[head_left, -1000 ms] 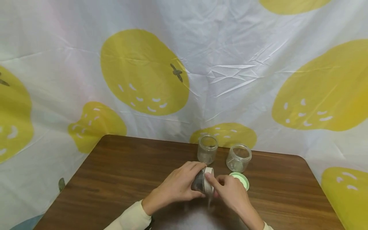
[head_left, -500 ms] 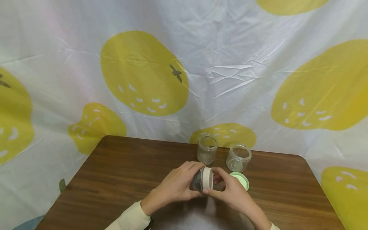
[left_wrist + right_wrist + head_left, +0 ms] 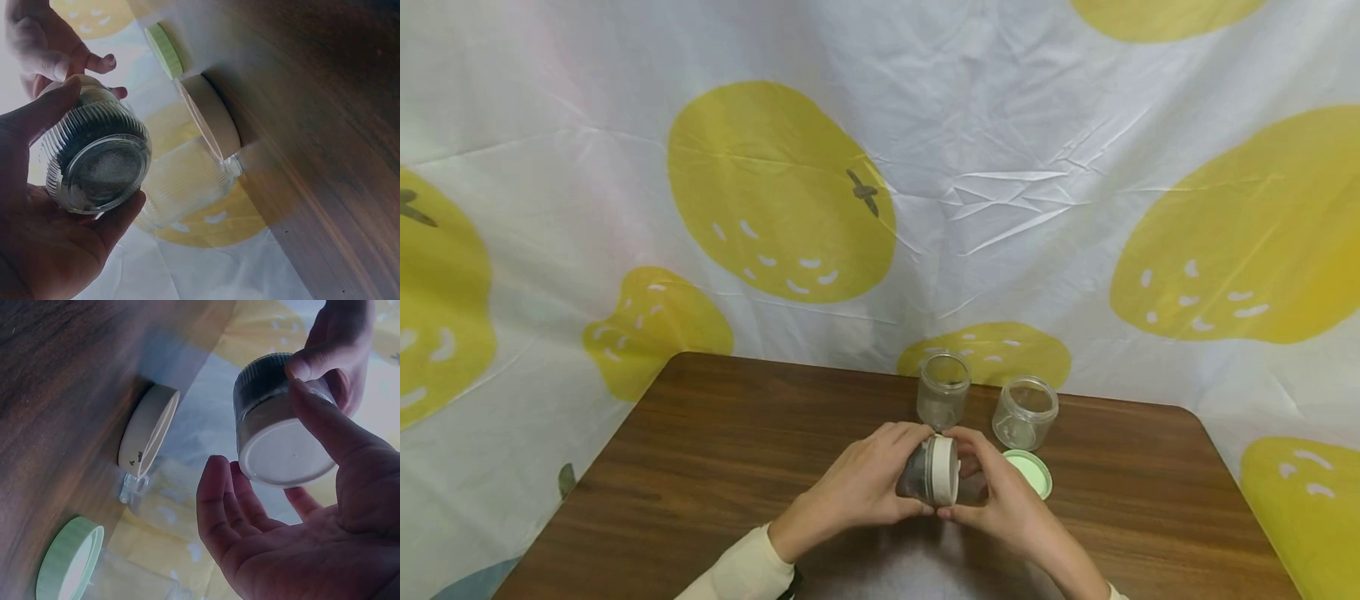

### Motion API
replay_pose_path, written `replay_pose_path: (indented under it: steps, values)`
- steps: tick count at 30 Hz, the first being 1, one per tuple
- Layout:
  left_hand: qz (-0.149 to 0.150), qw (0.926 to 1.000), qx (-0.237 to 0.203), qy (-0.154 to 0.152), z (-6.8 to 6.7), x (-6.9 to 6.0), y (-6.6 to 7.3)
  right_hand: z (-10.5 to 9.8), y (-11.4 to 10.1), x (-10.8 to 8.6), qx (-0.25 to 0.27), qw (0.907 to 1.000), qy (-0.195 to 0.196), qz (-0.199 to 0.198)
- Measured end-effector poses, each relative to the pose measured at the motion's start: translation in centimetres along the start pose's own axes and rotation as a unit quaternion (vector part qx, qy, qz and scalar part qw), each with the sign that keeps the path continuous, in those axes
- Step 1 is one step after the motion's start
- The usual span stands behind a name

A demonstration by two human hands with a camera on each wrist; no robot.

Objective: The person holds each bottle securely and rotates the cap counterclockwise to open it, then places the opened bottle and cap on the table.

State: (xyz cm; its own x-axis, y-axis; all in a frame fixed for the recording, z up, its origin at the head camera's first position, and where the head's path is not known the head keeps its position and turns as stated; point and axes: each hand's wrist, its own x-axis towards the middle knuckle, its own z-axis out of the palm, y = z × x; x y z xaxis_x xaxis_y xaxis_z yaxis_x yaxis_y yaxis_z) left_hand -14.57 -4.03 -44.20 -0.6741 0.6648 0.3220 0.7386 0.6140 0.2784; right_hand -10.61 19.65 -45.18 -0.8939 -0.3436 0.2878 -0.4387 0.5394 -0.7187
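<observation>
My left hand [image 3: 868, 475] grips a ribbed glass jar [image 3: 100, 147] with dark contents, tipped on its side. Its base faces the left wrist view. A cream lid [image 3: 944, 471] covers the jar's mouth, and its flat top shows in the right wrist view. Around that lid's rim curl the thumb and fingers of my right hand [image 3: 1003, 500]; the thumb lies along one side and the fingertips meet the opposite edge. Part of the jar's body is hidden behind the left fingers.
Two clear jars without lids, a left one [image 3: 943, 392] and a right one [image 3: 1025, 414], stand near the back edge of the wooden table [image 3: 737, 425]. A green lid [image 3: 1028, 475] lies beside my right hand. Another beige lid [image 3: 149, 429] lies near the jars. A patterned cloth [image 3: 820, 333] hangs behind.
My right hand has shifted its hold from bent fingers at the lid's near side to a wider span around the rim. The left hand keeps the jar in nearly the same spot.
</observation>
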Motion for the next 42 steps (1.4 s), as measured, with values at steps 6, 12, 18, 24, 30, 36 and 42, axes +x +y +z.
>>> replay_pose_path:
  steps: [6,12,18,24,30,36,42]
  values:
    - [-0.003,1.0000,0.000,0.002,0.0,-0.1,-0.1,0.3,-0.3,-0.1,-0.004,0.9993,-0.016,0.033]
    - [0.006,0.9998,0.005,0.020,0.1,-0.1,-0.3,0.4,-1.0,0.1,-0.022,0.9923,-0.013,0.121]
    - [0.003,0.9998,0.007,0.017,-0.1,0.2,-0.1,0.4,-1.7,0.9,-0.019,0.9724,0.011,0.232]
    - [0.010,0.9997,0.018,0.011,-0.2,0.3,0.3,0.8,-2.0,1.4,-0.004,0.9651,0.007,0.262]
    - [0.011,0.9996,0.014,0.021,0.0,0.1,0.0,1.2,-1.7,1.6,-0.005,0.9714,0.006,0.237]
    - [0.007,0.9996,0.015,0.024,-0.1,0.1,-0.4,1.2,-1.3,1.7,0.017,0.9808,0.006,0.194]
    - [0.009,0.9994,0.021,0.027,-0.1,0.0,-0.5,1.2,-0.7,1.4,0.006,0.9902,0.019,0.138]
